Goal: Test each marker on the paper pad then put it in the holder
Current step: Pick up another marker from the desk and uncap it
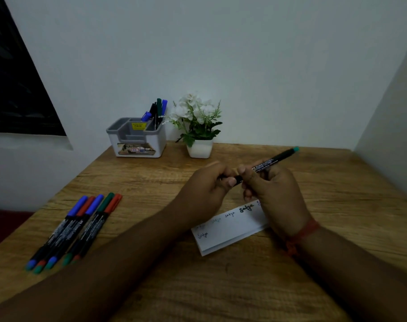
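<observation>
Paper pad (230, 231) sits just below both grips. Right hand (274, 189) clamps marker (271, 161) barrel, axis running up-right; left hand (209, 187) pinches cap end, pulls/pushes along it. Holder (137, 138) far up-left.

Markers (74, 228) left of pad (228, 228); holder (137, 140) behind

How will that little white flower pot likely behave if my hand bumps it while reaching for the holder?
The flower pot looks small under a wide, tall bouquet, so it is probably top-heavy and apt to tip. It seems light, likely sliding on the smooth wooden table. It stands right beside the holder.
</observation>
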Available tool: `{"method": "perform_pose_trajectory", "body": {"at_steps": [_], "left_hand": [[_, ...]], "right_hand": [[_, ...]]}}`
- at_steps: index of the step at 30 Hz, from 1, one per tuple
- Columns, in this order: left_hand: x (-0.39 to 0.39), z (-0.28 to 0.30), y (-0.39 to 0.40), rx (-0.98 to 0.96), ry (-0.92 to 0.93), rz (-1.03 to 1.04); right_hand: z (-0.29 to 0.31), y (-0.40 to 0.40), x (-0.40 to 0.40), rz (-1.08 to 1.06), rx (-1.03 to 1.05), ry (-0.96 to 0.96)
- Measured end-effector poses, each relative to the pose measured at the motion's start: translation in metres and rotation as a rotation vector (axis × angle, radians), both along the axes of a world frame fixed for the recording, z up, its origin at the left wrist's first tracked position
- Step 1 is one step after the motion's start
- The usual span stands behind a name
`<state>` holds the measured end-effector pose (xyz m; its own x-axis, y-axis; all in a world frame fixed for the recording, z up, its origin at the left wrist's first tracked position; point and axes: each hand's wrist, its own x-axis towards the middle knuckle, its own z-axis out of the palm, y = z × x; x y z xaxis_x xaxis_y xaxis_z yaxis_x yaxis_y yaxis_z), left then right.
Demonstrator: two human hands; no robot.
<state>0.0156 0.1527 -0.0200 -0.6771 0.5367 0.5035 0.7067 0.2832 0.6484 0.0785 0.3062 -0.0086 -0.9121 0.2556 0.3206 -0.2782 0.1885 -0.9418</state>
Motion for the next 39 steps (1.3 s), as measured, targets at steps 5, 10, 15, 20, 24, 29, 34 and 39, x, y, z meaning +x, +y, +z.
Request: {"method": "perform_pose_trajectory", "body": {"at_steps": [5, 10, 15, 20, 24, 29, 34, 39], "left_hand": [[-0.003, 0.008, 0.003, -0.108, 0.204, 0.096], [-0.026, 0.021, -0.037, -0.436, 0.370, 0.408], [-0.048, 0.032, -0.087, -0.542, 0.301, 0.603], [-0.066, 0.023, -0.158, -0.703, 0.268, 0.738], [-0.071, 0.012, -0.204, -0.719, 0.262, 0.763], [-0.069, 0.000, -0.220, -0.672, 0.183, 0.748], [-0.066, 0.000, -0.220, -0.662, 0.180, 0.710], [-0.068, -0.005, -0.218, -0.669, 0.197, 0.678]], "right_hand": [[0.007, -0.002, -0.003, -0.095, 0.056, 0.002], [0.013, -0.015, -0.004, 0.004, 0.022, -0.083], [0.028, -0.038, -0.029, 0.025, 0.433, -0.204], [0.053, -0.077, -0.066, -0.011, 0.691, -0.127], [0.075, -0.110, -0.111, -0.108, 0.864, 0.017], [0.109, -0.141, -0.176, -0.196, 1.241, 0.144], [0.130, -0.163, -0.224, -0.222, 1.612, 0.095], [0.133, -0.182, -0.252, -0.184, 1.791, 0.047]]}}
